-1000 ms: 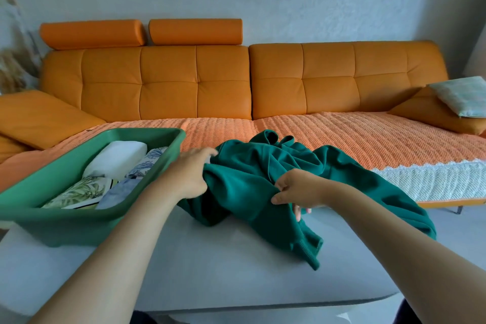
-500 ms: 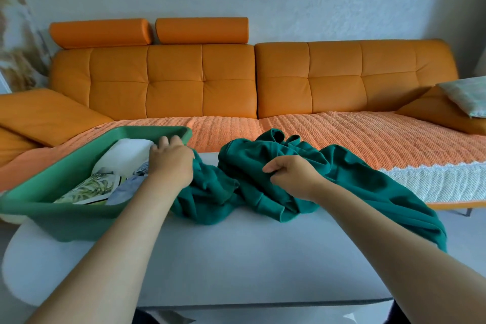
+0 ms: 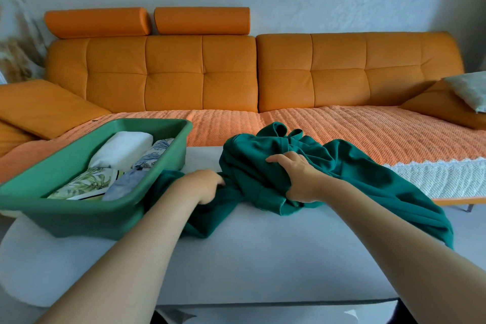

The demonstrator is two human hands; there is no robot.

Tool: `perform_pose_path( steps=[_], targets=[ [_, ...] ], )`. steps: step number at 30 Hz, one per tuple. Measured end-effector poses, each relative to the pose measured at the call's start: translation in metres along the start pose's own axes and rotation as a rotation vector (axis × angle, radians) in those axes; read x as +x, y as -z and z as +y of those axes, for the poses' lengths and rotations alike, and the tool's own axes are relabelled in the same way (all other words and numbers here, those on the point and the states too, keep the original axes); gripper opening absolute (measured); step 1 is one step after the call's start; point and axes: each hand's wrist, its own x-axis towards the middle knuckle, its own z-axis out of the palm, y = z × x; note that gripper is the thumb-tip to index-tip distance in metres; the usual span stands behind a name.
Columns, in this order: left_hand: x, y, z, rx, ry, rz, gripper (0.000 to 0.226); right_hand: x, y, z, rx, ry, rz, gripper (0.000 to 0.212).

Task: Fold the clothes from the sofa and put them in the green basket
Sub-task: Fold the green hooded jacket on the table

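Biggest thing here is the orange sofa (image 3: 289, 73) along the wall, with 2 roll headrests (image 3: 147, 21) on its left half and a woven orange throw (image 3: 355, 131) over the seat. There's an orange cushion (image 3: 44, 105) at the left end, plus another orange one with a pale pillow (image 3: 470, 89) leaning on it at the right end.

In front of it is a pale grey table (image 3: 263, 258). The dark green top (image 3: 368, 173) is bunched up on the far half of it, and one long part trails off the table's right edge.

The green basket (image 3: 65, 213) sits on the table's left side, just beside the top. It has 4 folded pieces inside: a white one (image 3: 123, 148), a blue leaf print (image 3: 153, 154), a green leaf print (image 3: 84, 183) and a grey-blue one (image 3: 123, 187).

Both bare forearms reach in from the bottom corners and angle toward the middle. The left hand (image 3: 205, 185) is low on the table right by the basket's near corner, knuckles up, fingers curled into a flat stretch of the top and gripping it. The right hand (image 3: 299, 179) is palm down on the big bunch, fingers hooked over it and thumb tucked under the near edge, so it's clamped onto a wad of fabric.
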Motion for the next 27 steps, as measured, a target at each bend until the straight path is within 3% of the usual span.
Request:
perform_pose_path(
  steps=[3, 5, 8, 9, 12, 15, 17, 21, 25, 27],
  targets=[
    [0.006, -0.002, -0.005, 0.124, 0.119, 0.046, 0.049, 0.002, 0.000, 0.008, -0.011, 0.014, 0.049, 0.092],
    [0.009, 0.002, 0.004, 0.147, 0.123, 0.253, 0.032, 0.004, -0.002, 0.011, -0.023, 0.037, 0.081, 0.091],
    [0.010, 0.013, 0.032, -0.121, -0.067, 0.700, 0.025, 0.005, -0.003, 0.015, -0.040, 0.069, 0.127, 0.089],
    [0.008, 0.015, 0.044, -0.275, -0.143, 0.737, 0.022, 0.006, -0.003, 0.015, -0.044, 0.076, 0.140, 0.088],
    [0.009, 0.005, 0.079, -0.406, -0.251, 0.536, 0.008, 0.005, -0.002, 0.017, -0.067, 0.078, 0.177, 0.083],
    [0.016, -0.013, 0.098, -0.328, -0.209, 0.344, 0.046, 0.001, 0.000, 0.020, -0.123, 0.058, 0.208, 0.073],
    [0.021, -0.020, 0.100, -0.242, -0.160, 0.328, 0.060, -0.003, 0.002, 0.023, -0.184, 0.063, 0.193, 0.070],
    [0.025, -0.028, 0.102, -0.064, -0.134, 0.370, 0.040, -0.009, 0.004, 0.027, -0.234, 0.059, 0.166, 0.075],
    [0.023, -0.032, 0.103, -0.013, -0.199, 0.396, 0.009, -0.005, -0.002, 0.026, -0.301, 0.072, 0.235, 0.052],
    [0.022, -0.029, 0.098, -0.132, -0.177, 0.458, 0.013, -0.004, -0.001, 0.027, -0.299, 0.065, 0.259, 0.043]
  ],
)
